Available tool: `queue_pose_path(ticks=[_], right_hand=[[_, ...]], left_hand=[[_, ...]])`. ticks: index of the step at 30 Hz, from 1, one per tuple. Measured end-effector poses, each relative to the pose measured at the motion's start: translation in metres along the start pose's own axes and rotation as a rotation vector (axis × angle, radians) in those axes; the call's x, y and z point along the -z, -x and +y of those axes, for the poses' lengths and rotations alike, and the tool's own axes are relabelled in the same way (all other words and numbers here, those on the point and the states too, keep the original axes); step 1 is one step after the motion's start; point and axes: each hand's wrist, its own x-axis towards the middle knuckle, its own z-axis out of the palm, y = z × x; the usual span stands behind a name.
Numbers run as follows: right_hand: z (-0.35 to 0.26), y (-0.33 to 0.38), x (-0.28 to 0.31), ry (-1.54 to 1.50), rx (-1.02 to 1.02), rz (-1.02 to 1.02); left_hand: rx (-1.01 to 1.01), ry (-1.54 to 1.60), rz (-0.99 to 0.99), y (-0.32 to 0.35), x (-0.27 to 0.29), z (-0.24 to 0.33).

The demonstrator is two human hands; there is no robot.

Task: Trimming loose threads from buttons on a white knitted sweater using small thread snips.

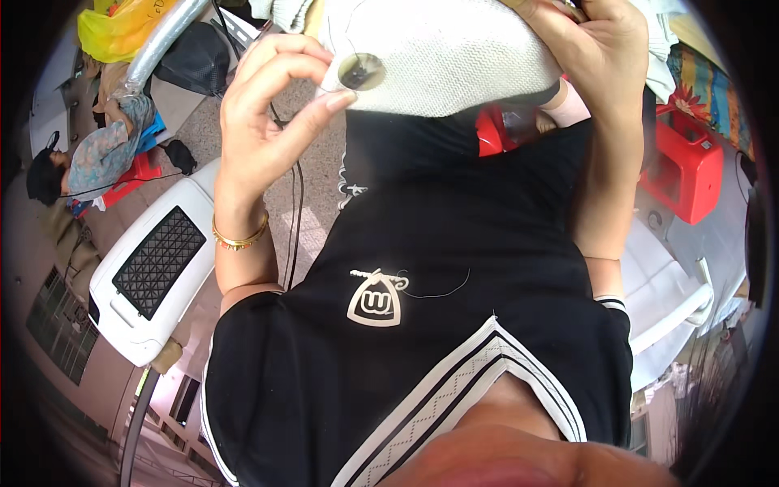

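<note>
Stretched between my hands at the top is a piece of cream-white knitted fabric (pixel 454 65). On its left end lies a large round, dark olive-grey button (pixel 362 71), with a thin dark thread rising from it. The thumb and forefinger of my left hand (pixel 264 114) pinch at the button's left rim, where the fabric ends; the other fingers are curled behind. My right hand (pixel 604 49) grips the fabric's right end, its fingertips partly cut off by the upper edge. Whether it holds a needle is not visible.
A white, rounded machine housing with a black grille (pixel 162 260) stands to my left. Further left, another person (pixel 109 158) sits low. A red plastic stool (pixel 686 166) is at the right. A yellow bag (pixel 122 28) and silvery tube (pixel 162 49) are at the upper left.
</note>
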Motion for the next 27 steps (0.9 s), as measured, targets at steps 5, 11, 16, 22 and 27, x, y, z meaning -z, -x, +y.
queue_pose_path(ticks=[5,11,16,22,27], right_hand=[[-0.003,0.004,0.027,0.051,0.084,0.285],[-0.024,-0.002,0.052,0.506,0.317,0.442],[0.027,-0.001,0.018,0.404,0.18,0.244],[0.039,0.0,0.018,0.256,0.169,0.295],[0.039,0.004,0.009,-0.377,0.369,0.447]], left_hand=[[0.099,0.317,0.137,-0.024,-0.002,0.039],[0.308,0.36,0.177,-0.049,-0.018,0.082],[0.168,-0.099,0.17,-0.057,-0.022,0.065],[-0.099,-0.226,0.185,-0.08,-0.017,0.062],[-0.167,-0.427,0.05,-0.092,-0.029,0.066]])
